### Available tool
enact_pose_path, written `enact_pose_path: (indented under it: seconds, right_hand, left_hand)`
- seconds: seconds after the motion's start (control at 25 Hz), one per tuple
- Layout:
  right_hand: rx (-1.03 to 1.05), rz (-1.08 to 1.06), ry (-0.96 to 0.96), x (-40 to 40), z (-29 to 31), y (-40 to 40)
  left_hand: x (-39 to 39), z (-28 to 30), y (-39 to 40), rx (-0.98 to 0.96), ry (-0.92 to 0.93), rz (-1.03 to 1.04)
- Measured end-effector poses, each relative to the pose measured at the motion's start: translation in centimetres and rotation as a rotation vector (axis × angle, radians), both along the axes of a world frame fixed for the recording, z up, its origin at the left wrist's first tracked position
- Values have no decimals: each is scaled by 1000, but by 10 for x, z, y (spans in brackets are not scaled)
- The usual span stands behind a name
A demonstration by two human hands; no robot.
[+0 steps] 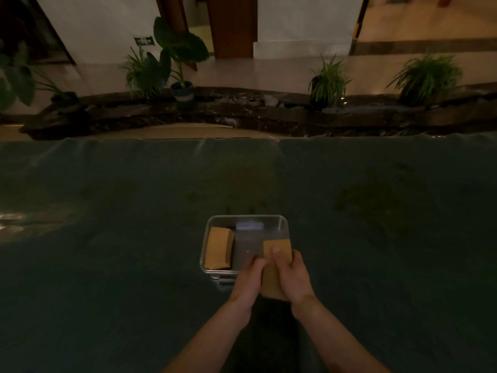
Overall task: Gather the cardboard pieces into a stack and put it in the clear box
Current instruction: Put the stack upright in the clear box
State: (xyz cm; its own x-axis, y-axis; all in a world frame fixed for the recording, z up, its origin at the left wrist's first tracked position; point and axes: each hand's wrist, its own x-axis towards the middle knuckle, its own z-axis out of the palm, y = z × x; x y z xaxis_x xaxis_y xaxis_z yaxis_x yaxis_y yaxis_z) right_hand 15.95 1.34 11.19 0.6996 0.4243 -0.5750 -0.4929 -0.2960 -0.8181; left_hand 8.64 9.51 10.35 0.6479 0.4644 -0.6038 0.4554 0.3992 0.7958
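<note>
No readable labels; small wall sign at 11 o'clock is too blurred to read. Both hands grip cardboard stack over the clear box at its 4 o'clock corner: left hand fingers wrap the left edge, right hand thumb on top. Another cardboard stack lies inside at 9 o'clock. Dark cloth surface; potted plants at 12.

Matt brown cardboard pieces, glossy clear plastic box, dark cloth.

Single head-worn wide-angle view, facing forward and down, close above table
</note>
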Motion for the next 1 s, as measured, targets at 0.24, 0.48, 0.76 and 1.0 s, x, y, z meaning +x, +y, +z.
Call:
enact_pose_path:
  seconds: [0.24, 0.48, 0.76, 1.0]
  right_hand:
    - [-32, 10, -5, 31, -13, 41]
    - [-158, 62, -15, 73, -30, 61]
    - [-338, -86, -144, 120, -79, 42]
    - [-188, -71, -52, 123, -99, 34]
  left_hand:
    - [25, -13, 53, -47, 65, -75]
    - [65, -38, 71, -95, 101, -18]
    - [82, -85, 94, -44, 348, -9]
    - [103, -106, 88, 12, 405, -138]
